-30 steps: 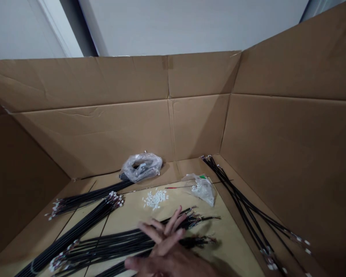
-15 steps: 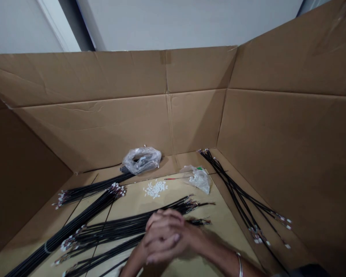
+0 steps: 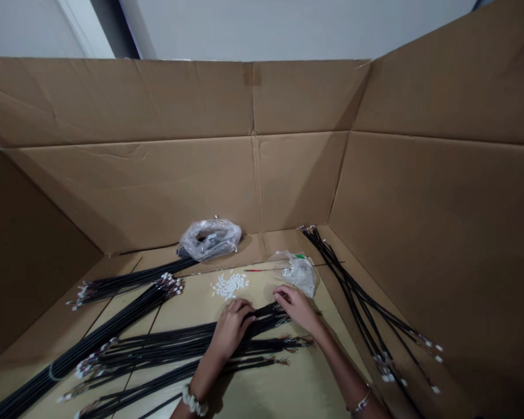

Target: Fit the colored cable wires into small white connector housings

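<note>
Black cables [image 3: 179, 337] lie in loose rows across the yellowish surface [image 3: 283, 384], the nearest cut off by the bottom edge. The left hand [image 3: 233, 325] has its fingers curled around the upper cables; the right hand [image 3: 296, 305] bends over their wire ends, hiding some, and whether its fingers pinch one I cannot tell. Beyond sit white pieces [image 3: 230, 285] and a clear bag [image 3: 306, 278], its green patch too blurred to read.

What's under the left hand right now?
Black cables pass beneath the left hand, showing on both sides. The stretch directly under it is covered; anything else there cannot be seen.
</note>
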